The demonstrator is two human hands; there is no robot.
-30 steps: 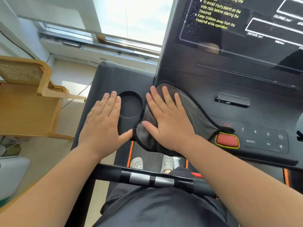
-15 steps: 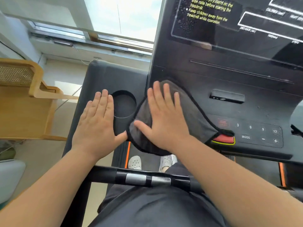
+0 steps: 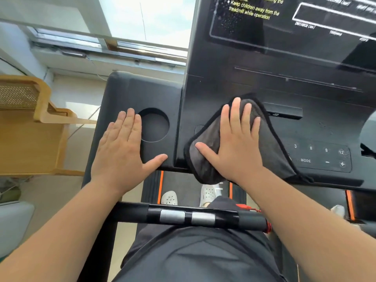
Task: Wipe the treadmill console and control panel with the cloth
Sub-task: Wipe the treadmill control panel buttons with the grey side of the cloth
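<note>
At centre frame the right grip (image 3: 234, 147) lies flat, fingers straight, pressing a grey cloth (image 3: 273, 148) onto the black treadmill console (image 3: 325, 127), just left of the keypad (image 3: 323, 157). The left grip (image 3: 120, 151), released and flat, rests on the side tray (image 3: 130, 92) at left centre, beside the round cup hole (image 3: 154, 125).

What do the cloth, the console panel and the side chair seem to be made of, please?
Cloth: probably microfibre, grey and fuzzy with a stitched black hem. Console panel: likely hard plastic, glossy black, showing reflections. Chair: apparently light wood with a woven cane-like back, going by its fine mesh.
</note>
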